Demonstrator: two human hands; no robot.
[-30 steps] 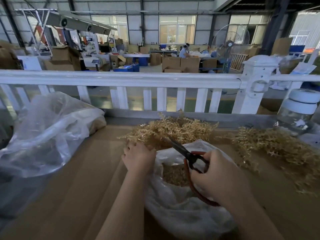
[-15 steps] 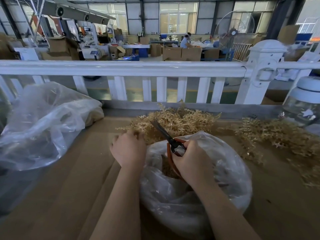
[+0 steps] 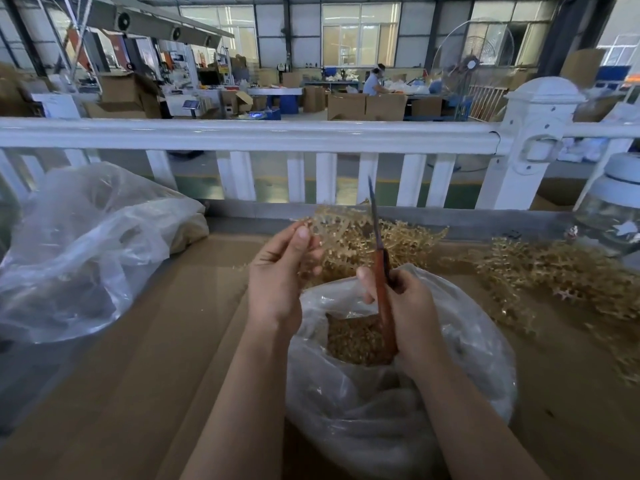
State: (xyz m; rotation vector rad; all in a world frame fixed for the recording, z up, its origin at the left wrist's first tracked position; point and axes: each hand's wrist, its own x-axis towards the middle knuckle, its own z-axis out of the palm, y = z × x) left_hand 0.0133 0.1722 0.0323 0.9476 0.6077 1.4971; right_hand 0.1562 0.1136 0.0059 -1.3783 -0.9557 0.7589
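Observation:
My left hand (image 3: 278, 271) is raised over the table and pinches a golden plastic sprig (image 3: 337, 221) between thumb and fingers. My right hand (image 3: 408, 306) grips red-handled scissors (image 3: 381, 271), blades pointing up and away beside the sprig. Below both hands sits an open clear plastic bag (image 3: 398, 410) holding small golden cut pieces (image 3: 353, 337). A pile of golden sprigs (image 3: 398, 244) lies just behind the bag.
The cardboard-covered table (image 3: 156, 341) carries a second crumpled plastic bag (image 3: 79, 251) at left and more golden sprigs (image 3: 561, 282) at right. A glass jar with white lid (image 3: 613, 209) stands far right. A white railing (image 3: 277, 133) borders the table's far edge.
My left hand has lifted a sprig out of the pile. My right hand has swung the scissors upright, blades now pointing up next to the sprig.

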